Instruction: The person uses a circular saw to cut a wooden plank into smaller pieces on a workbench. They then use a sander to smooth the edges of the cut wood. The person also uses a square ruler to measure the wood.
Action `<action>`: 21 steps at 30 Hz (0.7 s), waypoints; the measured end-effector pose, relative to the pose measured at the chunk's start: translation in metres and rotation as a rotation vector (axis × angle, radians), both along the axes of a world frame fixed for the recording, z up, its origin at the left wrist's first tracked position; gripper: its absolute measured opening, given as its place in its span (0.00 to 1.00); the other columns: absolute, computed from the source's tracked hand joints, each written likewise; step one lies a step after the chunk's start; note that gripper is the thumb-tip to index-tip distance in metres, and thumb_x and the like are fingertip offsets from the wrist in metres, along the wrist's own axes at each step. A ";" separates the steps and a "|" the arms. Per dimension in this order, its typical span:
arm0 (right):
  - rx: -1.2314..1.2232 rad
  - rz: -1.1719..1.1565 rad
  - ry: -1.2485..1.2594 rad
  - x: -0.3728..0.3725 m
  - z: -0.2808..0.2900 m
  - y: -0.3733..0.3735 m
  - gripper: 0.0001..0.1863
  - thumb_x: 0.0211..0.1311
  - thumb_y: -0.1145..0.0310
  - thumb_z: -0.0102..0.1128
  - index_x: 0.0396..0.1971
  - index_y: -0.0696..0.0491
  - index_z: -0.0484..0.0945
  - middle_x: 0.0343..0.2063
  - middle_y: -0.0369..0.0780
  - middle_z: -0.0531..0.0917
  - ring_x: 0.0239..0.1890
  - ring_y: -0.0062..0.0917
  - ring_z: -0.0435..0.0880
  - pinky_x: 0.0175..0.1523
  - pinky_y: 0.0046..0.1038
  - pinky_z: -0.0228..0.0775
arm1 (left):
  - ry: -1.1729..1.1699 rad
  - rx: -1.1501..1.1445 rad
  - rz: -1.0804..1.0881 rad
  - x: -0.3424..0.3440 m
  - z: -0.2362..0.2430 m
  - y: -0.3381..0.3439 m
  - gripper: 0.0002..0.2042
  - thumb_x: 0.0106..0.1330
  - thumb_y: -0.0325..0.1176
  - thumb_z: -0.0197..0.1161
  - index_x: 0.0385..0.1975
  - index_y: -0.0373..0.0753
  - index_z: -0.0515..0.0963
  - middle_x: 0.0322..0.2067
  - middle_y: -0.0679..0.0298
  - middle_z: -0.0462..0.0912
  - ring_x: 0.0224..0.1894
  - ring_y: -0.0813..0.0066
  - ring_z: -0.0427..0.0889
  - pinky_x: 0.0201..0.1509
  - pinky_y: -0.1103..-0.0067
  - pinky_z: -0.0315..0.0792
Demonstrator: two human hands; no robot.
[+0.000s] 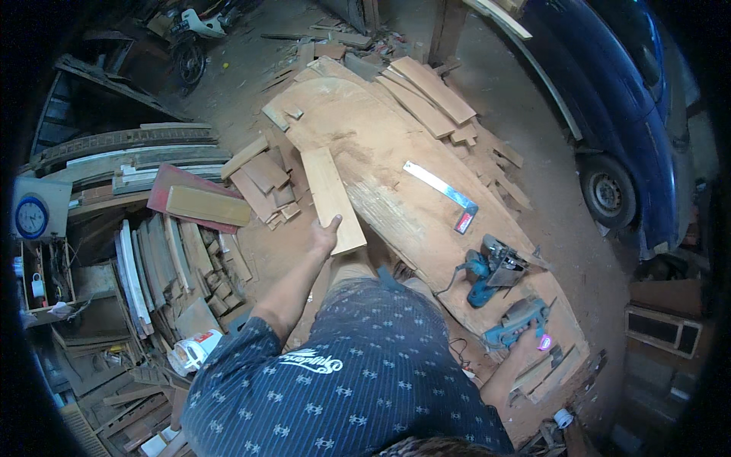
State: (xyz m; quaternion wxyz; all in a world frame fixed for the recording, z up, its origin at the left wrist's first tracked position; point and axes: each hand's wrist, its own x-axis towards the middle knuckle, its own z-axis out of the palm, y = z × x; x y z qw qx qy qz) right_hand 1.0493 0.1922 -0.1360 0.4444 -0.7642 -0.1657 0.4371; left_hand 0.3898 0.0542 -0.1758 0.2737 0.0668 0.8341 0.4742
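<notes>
A long, pale board (329, 194) is in front of the person's body, with its far part over the edge of the big wooden tabletop (335, 114). I can't tell if it touches the wood there. The left hand (326, 236) grips the near end of the board, with the thumb on top. The right hand (524, 346) is well to the right of the board, closed around a blue-green power tool (518, 324) on the tabletop. Some of its fingers are hard to see.

Also to the right of the board are a shiny metal square (435, 189) and, nearer the body, another power tool (491, 270). Just left of the board is a small heap of brown wood bits (263, 179). Farther left are a red panel (161, 186) and a round blue clock (31, 217). Far to the right of the board is a dark blue car (628, 114).
</notes>
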 end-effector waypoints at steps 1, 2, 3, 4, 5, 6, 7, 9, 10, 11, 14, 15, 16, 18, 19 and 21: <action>0.061 -0.092 0.024 -0.016 0.017 -0.008 0.06 0.74 0.71 0.58 0.46 0.53 0.75 0.19 0.34 0.74 0.16 0.18 0.71 0.20 0.24 0.65 | 0.008 0.020 -0.015 -0.002 -0.003 0.004 0.28 0.66 0.43 0.73 0.55 0.26 0.75 0.49 0.49 0.86 0.50 0.59 0.85 0.58 0.67 0.77; 0.113 -0.084 -0.055 -0.034 0.041 -0.019 0.07 0.73 0.71 0.59 0.47 0.53 0.75 0.21 0.34 0.74 0.18 0.17 0.71 0.21 0.24 0.65 | 0.051 0.039 -0.027 -0.009 -0.009 0.006 0.27 0.67 0.43 0.72 0.54 0.26 0.75 0.48 0.48 0.86 0.50 0.59 0.85 0.58 0.67 0.77; 0.166 -0.084 -0.139 -0.052 0.068 -0.031 0.08 0.72 0.72 0.60 0.47 0.52 0.75 0.23 0.33 0.75 0.20 0.16 0.71 0.22 0.23 0.65 | 0.083 0.061 -0.040 -0.014 -0.019 0.009 0.26 0.68 0.42 0.71 0.54 0.26 0.75 0.48 0.48 0.86 0.50 0.58 0.85 0.58 0.67 0.77; 0.222 -0.061 -0.177 -0.081 0.087 -0.047 0.09 0.71 0.72 0.61 0.48 0.53 0.75 0.25 0.33 0.75 0.21 0.16 0.71 0.24 0.23 0.65 | 0.137 0.056 -0.056 -0.021 -0.020 0.006 0.25 0.68 0.42 0.70 0.53 0.26 0.75 0.47 0.48 0.86 0.50 0.58 0.85 0.58 0.67 0.77; 0.289 -0.022 -0.240 -0.113 0.109 -0.056 0.09 0.71 0.72 0.62 0.48 0.54 0.76 0.26 0.33 0.75 0.23 0.16 0.71 0.26 0.23 0.65 | 0.165 0.084 -0.050 -0.025 -0.032 0.003 0.24 0.69 0.42 0.70 0.53 0.26 0.75 0.47 0.47 0.86 0.50 0.58 0.85 0.58 0.67 0.77; 0.363 0.015 -0.302 -0.135 0.121 -0.062 0.10 0.71 0.72 0.63 0.48 0.55 0.76 0.27 0.32 0.75 0.24 0.16 0.71 0.28 0.22 0.66 | 0.194 0.120 -0.047 -0.032 -0.047 0.007 0.23 0.69 0.41 0.69 0.53 0.26 0.75 0.47 0.47 0.86 0.50 0.58 0.85 0.58 0.66 0.77; 0.294 -0.054 -0.225 -0.139 0.117 -0.072 0.10 0.71 0.71 0.63 0.49 0.56 0.77 0.30 0.32 0.75 0.28 0.16 0.70 0.32 0.22 0.66 | 0.222 0.159 -0.050 -0.038 -0.060 0.013 0.23 0.70 0.41 0.68 0.52 0.26 0.75 0.46 0.47 0.86 0.49 0.58 0.85 0.58 0.66 0.77; 0.308 -0.028 -0.197 -0.164 0.125 -0.074 0.11 0.71 0.72 0.63 0.48 0.59 0.76 0.28 0.33 0.76 0.27 0.19 0.72 0.31 0.22 0.67 | 0.222 0.162 -0.048 -0.047 -0.072 0.026 0.23 0.71 0.42 0.66 0.52 0.26 0.75 0.45 0.46 0.86 0.48 0.57 0.86 0.56 0.66 0.77; 0.312 -0.012 -0.180 -0.175 0.129 -0.075 0.11 0.71 0.72 0.62 0.47 0.61 0.76 0.28 0.34 0.77 0.27 0.20 0.73 0.30 0.22 0.67 | 0.224 0.160 -0.043 -0.048 -0.075 0.027 0.23 0.72 0.42 0.65 0.52 0.26 0.75 0.44 0.46 0.86 0.47 0.56 0.86 0.56 0.66 0.77; 0.266 0.018 -0.191 -0.172 0.125 -0.074 0.13 0.71 0.71 0.63 0.50 0.61 0.76 0.28 0.33 0.76 0.27 0.19 0.72 0.30 0.22 0.66 | 0.190 0.122 -0.038 -0.049 -0.075 0.027 0.23 0.73 0.42 0.64 0.53 0.26 0.74 0.45 0.45 0.86 0.49 0.55 0.85 0.57 0.65 0.76; 0.249 -0.037 -0.187 -0.186 0.121 -0.076 0.15 0.70 0.71 0.63 0.51 0.61 0.76 0.29 0.35 0.78 0.26 0.18 0.72 0.30 0.22 0.67 | 0.162 0.081 -0.007 -0.071 -0.085 0.044 0.22 0.75 0.42 0.59 0.55 0.27 0.74 0.50 0.43 0.83 0.54 0.51 0.83 0.60 0.65 0.74; 0.238 -0.077 -0.275 -0.182 0.116 -0.073 0.16 0.70 0.71 0.64 0.53 0.62 0.77 0.32 0.36 0.80 0.26 0.19 0.73 0.29 0.22 0.67 | 0.181 0.089 0.017 -0.077 -0.094 0.043 0.22 0.76 0.42 0.58 0.56 0.27 0.74 0.52 0.43 0.81 0.56 0.50 0.81 0.61 0.65 0.73; 0.172 -0.087 -0.405 -0.186 0.120 -0.072 0.17 0.69 0.71 0.64 0.54 0.62 0.76 0.33 0.37 0.81 0.27 0.20 0.74 0.28 0.23 0.67 | 0.195 0.099 0.032 -0.079 -0.101 0.043 0.22 0.77 0.42 0.56 0.57 0.27 0.73 0.55 0.42 0.80 0.58 0.49 0.80 0.63 0.65 0.72; 0.032 -0.171 -0.600 -0.200 0.144 -0.072 0.17 0.69 0.68 0.63 0.51 0.64 0.79 0.35 0.41 0.84 0.30 0.25 0.78 0.30 0.28 0.71 | 0.122 0.029 0.036 -0.090 -0.105 0.049 0.20 0.78 0.39 0.52 0.59 0.29 0.73 0.59 0.41 0.76 0.61 0.46 0.76 0.66 0.62 0.68; -0.044 -0.218 -0.652 -0.211 0.159 -0.063 0.18 0.69 0.64 0.63 0.47 0.65 0.82 0.36 0.44 0.86 0.33 0.29 0.82 0.33 0.32 0.75 | 0.182 0.039 0.044 -0.098 -0.134 0.037 0.20 0.78 0.38 0.51 0.59 0.29 0.73 0.58 0.40 0.77 0.60 0.45 0.76 0.66 0.62 0.68; -0.064 -0.274 -0.787 -0.241 0.194 -0.051 0.21 0.70 0.60 0.62 0.46 0.67 0.84 0.40 0.48 0.87 0.38 0.35 0.85 0.40 0.36 0.79 | 0.116 0.025 -0.021 -0.111 -0.135 0.051 0.18 0.78 0.36 0.49 0.58 0.29 0.73 0.54 0.38 0.79 0.59 0.39 0.75 0.65 0.58 0.68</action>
